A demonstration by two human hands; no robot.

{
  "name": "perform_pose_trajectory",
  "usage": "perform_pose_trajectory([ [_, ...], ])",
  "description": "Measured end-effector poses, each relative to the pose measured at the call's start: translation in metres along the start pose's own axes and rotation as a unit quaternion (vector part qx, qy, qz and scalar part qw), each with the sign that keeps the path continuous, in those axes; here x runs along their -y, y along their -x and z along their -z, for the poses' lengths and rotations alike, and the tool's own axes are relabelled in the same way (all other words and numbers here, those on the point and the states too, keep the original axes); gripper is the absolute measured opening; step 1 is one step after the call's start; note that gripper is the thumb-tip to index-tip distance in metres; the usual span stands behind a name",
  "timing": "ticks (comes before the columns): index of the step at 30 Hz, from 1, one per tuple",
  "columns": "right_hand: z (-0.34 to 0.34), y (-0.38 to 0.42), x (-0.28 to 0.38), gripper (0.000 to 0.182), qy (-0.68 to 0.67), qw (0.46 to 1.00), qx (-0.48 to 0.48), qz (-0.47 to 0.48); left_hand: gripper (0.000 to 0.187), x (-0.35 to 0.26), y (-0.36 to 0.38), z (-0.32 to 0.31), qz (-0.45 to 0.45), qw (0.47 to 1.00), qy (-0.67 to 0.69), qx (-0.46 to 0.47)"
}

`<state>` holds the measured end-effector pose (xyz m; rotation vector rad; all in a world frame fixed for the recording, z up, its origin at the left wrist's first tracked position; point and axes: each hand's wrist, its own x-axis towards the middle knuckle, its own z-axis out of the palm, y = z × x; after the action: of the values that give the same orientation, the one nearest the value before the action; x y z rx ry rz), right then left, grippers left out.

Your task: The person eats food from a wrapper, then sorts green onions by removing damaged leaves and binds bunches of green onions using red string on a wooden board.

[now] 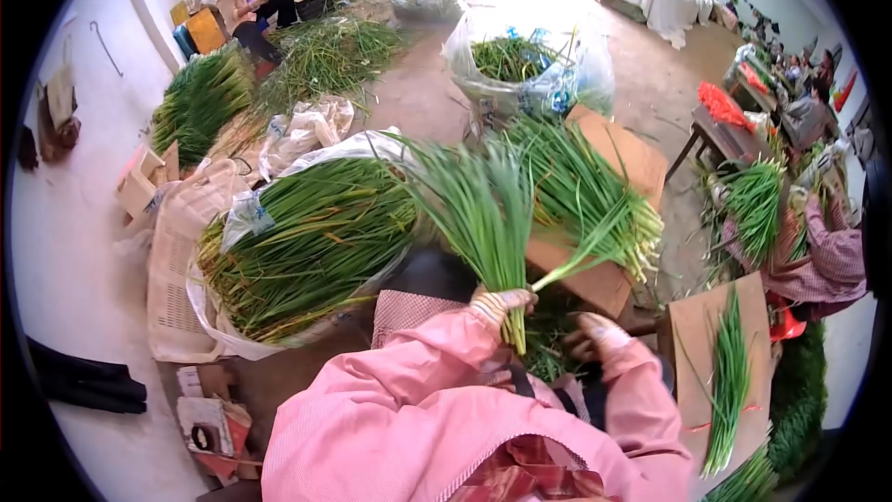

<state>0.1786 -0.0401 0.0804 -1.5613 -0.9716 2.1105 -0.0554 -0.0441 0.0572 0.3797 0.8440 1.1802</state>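
My left hand (502, 305), partly wrapped in whitish covering, is closed round the lower ends of a bunch of long green stalks (492, 223). Its leaves fan out upward, and one pale stalk sticks out to the right. My right hand (595, 336) is just right of the bunch, apart from it, with its fingers bent and somewhat blurred; nothing shows between them. Beyond the hands, more stalks (585, 186) lie on a brown board (595, 276). To the left, a white bag (203, 302) holds a large heap of green leaves (307, 237).
A board (689, 316) at the right bears a bundle with a red tie (729, 381). A white plastic crate (181, 270) leans at the left. Farther off are a lined basket (530, 98), leaf piles (325, 60), a seated person (243, 5) and a co-worker's checkered sleeve (832, 251).
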Motion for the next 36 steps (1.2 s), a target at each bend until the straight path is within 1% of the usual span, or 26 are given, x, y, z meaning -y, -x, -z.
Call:
perform_pose_trajectory([
  [2,-0.037,-0.008,0.013,0.048,-0.134,0.984,0.085,0.081,0.024,0.006,-0.004,-0.018,0.011,0.999,0.004,0.031],
  [4,-0.049,-0.052,0.005,0.046,-0.294,0.92,0.18,0.185,0.027,0.02,-0.017,-0.023,-0.027,0.995,0.016,0.095],
  [5,-0.063,-0.05,0.013,0.042,-0.306,0.918,0.07,0.244,0.03,0.027,-0.025,-0.026,-0.072,0.992,0.025,0.105],
  [6,-0.068,-0.049,0.02,0.035,-0.341,0.899,0.022,0.273,0.034,0.033,-0.03,-0.03,-0.116,0.986,0.034,0.114],
  [8,-0.075,-0.043,0.033,0.032,-0.287,0.89,-0.148,0.321,0.038,0.038,-0.037,-0.033,-0.093,0.983,0.073,0.141],
  [10,-0.044,-0.056,0.03,0.03,-0.267,0.874,-0.204,0.351,0.037,0.041,-0.044,-0.029,-0.11,0.987,0.013,0.119],
  [11,-0.032,-0.061,0.036,0.031,-0.237,0.852,-0.3,0.357,0.037,0.042,-0.045,-0.025,-0.112,0.988,-0.015,0.104],
  [12,-0.031,-0.049,0.051,0.031,-0.209,0.842,-0.339,0.364,0.037,0.043,-0.047,-0.02,-0.113,0.989,-0.044,0.088],
  [13,-0.02,-0.047,0.056,0.03,-0.202,0.845,-0.315,0.382,0.036,0.051,-0.052,-0.013,-0.097,0.992,0.013,0.077],
  [14,-0.012,-0.038,0.063,0.028,-0.139,0.855,-0.326,0.38,0.032,0.053,-0.054,-0.01,-0.103,0.992,0.014,0.074],
  [16,-0.015,-0.032,0.077,0.028,-0.108,0.845,-0.385,0.354,0.026,0.044,-0.045,-0.011,-0.01,0.99,0.119,0.068],
  [18,-0.013,-0.035,0.072,0.033,-0.077,0.876,-0.35,0.323,0.022,0.031,-0.039,-0.015,0.039,0.993,0.108,0.033],
  [19,-0.018,-0.037,0.067,0.029,-0.045,0.913,-0.32,0.25,0.021,0.036,-0.045,-0.012,0.047,0.995,0.082,0.027],
  [20,-0.022,-0.039,0.062,0.026,-0.014,0.941,-0.289,0.175,0.023,0.035,-0.047,-0.013,0.025,0.994,0.094,0.048],
  [22,-0.034,-0.045,0.047,0.023,0.028,0.967,-0.222,0.125,0.028,0.054,-0.059,-0.01,-0.015,0.994,0.089,0.058],
  [24,-0.024,-0.072,0.012,0.021,0.269,0.875,-0.23,0.33,0.035,0.061,-0.062,-0.012,-0.02,0.992,0.12,0.045],
  [25,-0.023,-0.073,0.006,0.019,0.363,0.843,-0.256,0.302,0.04,0.054,-0.059,-0.013,-0.035,0.997,0.061,0.018],
  [26,-0.021,-0.074,0.005,0.018,0.453,0.802,-0.277,0.272,0.043,0.048,-0.051,-0.015,0.008,0.998,0.067,0.017],
  [28,-0.063,-0.045,0.04,0.026,0.602,0.742,-0.275,0.105,0.054,0.062,-0.057,-0.012,0.017,0.998,0.057,0.016],
  [29,-0.072,-0.043,0.042,0.026,0.62,0.734,-0.263,0.088,0.06,0.051,-0.05,-0.013,0.071,0.997,0.035,-0.003],
  [30,-0.08,-0.041,0.043,0.027,0.636,0.727,-0.25,0.071,0.059,0.053,-0.049,-0.014,0.048,0.997,0.061,-0.02],
  [31,-0.092,-0.036,0.045,0.028,0.666,0.714,-0.212,0.041,0.054,0.052,-0.05,-0.013,0.083,0.993,0.082,-0.033],
  [32,-0.101,-0.033,0.04,0.028,0.682,0.697,-0.214,0.048,0.05,0.047,-0.05,-0.014,0.116,0.987,0.101,-0.045],
  [33,-0.102,-0.032,0.037,0.029,0.687,0.692,-0.212,0.066,0.045,0.064,-0.058,-0.007,0.094,0.985,0.142,-0.026],
  [34,-0.102,-0.031,0.034,0.03,0.693,0.685,-0.208,0.085,0.043,0.061,-0.058,-0.007,0.111,0.984,0.121,-0.072],
  [36,-0.103,-0.03,0.029,0.026,0.7,0.673,-0.201,0.131,0.038,0.048,-0.048,-0.014,0.026,0.986,0.123,-0.108],
])
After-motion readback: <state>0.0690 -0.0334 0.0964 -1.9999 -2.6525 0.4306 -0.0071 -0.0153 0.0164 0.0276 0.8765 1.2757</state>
